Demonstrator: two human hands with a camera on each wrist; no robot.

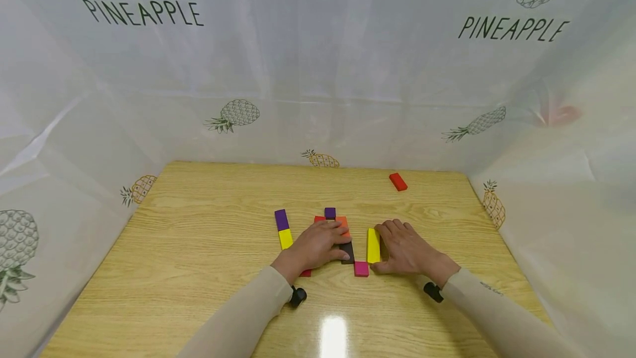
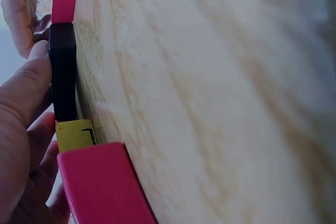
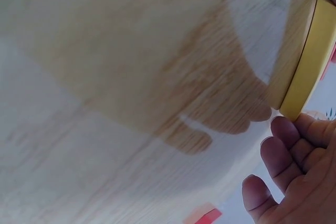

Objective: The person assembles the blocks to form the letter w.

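Note:
My left hand point(image 1: 320, 242) rests over several coloured blocks, its fingers on an orange block point(image 1: 343, 225) and its thumb on a black block point(image 1: 349, 254). Part of a red block point(image 1: 319, 219) shows past its fingers, beside a small purple block point(image 1: 330, 212). Off the near end of the black block lies a small pink block point(image 1: 361, 269). To the right, my right hand point(image 1: 404, 247) holds a long yellow block point(image 1: 374, 245) by its two ends, thumb at the near end and index finger at the far end. The yellow block point(image 3: 310, 56) stands on its narrow side.
Left of my left hand, a purple block point(image 1: 281, 219) and another yellow block point(image 1: 285, 238) form a slanting line. A dark pink block point(image 2: 107, 184) lies under the left wrist. A red block point(image 1: 398, 182) lies near the table's back edge. Pineapple-print sheeting point(image 1: 318, 70) surrounds the table.

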